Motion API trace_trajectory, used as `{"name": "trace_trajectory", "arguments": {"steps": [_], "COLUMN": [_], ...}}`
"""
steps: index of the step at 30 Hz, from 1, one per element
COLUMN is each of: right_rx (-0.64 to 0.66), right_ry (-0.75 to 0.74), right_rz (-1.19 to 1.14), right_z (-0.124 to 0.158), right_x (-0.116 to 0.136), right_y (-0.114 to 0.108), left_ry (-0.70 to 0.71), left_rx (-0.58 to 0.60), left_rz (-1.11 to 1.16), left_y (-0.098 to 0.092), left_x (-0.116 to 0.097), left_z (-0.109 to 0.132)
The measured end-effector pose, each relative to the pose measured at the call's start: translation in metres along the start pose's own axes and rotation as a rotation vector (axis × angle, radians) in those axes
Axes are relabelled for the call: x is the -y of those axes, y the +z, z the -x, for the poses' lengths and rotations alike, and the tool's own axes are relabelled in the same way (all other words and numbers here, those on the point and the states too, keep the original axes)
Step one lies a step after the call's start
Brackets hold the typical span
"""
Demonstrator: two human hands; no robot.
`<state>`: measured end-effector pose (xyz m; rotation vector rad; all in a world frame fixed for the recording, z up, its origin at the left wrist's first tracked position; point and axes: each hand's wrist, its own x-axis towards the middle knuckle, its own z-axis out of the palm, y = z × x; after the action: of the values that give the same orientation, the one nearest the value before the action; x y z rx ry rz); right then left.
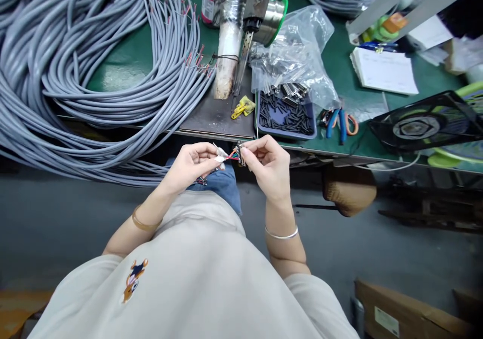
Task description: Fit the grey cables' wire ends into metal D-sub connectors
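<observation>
- The left hand (192,164) pinched, its thumb pressed towards bent fingers, tips pointing right.
- The right hand (269,165) pinched between thumb and forefinger, its other fingers curled.
- The hands faced each other, near but apart.
- The left arm (126,238) slanted in from the lower left; the right arm (279,219) stood steeper.

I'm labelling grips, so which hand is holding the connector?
The right hand: it pinches the metal connector, whereas the left hand grips white material beside the coloured wires.
</observation>
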<state>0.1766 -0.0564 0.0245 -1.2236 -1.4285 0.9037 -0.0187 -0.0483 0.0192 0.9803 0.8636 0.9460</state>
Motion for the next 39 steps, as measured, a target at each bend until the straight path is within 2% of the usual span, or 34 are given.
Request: {"name": "trace_trajectory", "arguments": {"steps": [8, 12, 16, 21, 25, 28, 34, 39], "right_rx": [0.029, 0.052, 0.044, 0.013, 0.047, 0.079, 0.089, 0.085], "right_ry": [0.036, 0.041, -0.011, -0.120, -0.157, -0.150, -0.137, -0.153], "right_rz": [0.047, 0.091, 0.164, 0.302, 0.363, 0.387, 0.422, 0.470], "right_z": [-0.023, -0.031, -0.032, -0.031, -0.034, -0.037, -0.035, -0.033], "right_x": [-0.005, -0.011, -0.013, -0.010, -0.013, -0.017, -0.021, -0.021], "right_y": [-0.005, -0.007, -0.007, -0.004, -0.002, -0.001, 0.003, 0.007], "left_ry": [-0.027, 0.002, 0.113, 0.226, 0.398, 0.456, 0.470, 0.571], "left_rx": [-0.031, -0.073, -0.169, -0.240, -0.277, -0.279, -0.238, -0.146], "left_rz": [-0.046, -0.086, -0.193, -0.521, -0.704, -0.738, -0.782, -0.824], "left_y": [0.000, 0.004, 0.011, 0.015, 0.017, 0.018, 0.017, 0.012], "left_x": [-0.004, -0.003, 0.003, 0.009, 0.012, 0.012, 0.013, 0.016], "left_z": [-0.021, -0.036, -0.047, -0.052, -0.054, -0.055, -0.054, -0.052]}}
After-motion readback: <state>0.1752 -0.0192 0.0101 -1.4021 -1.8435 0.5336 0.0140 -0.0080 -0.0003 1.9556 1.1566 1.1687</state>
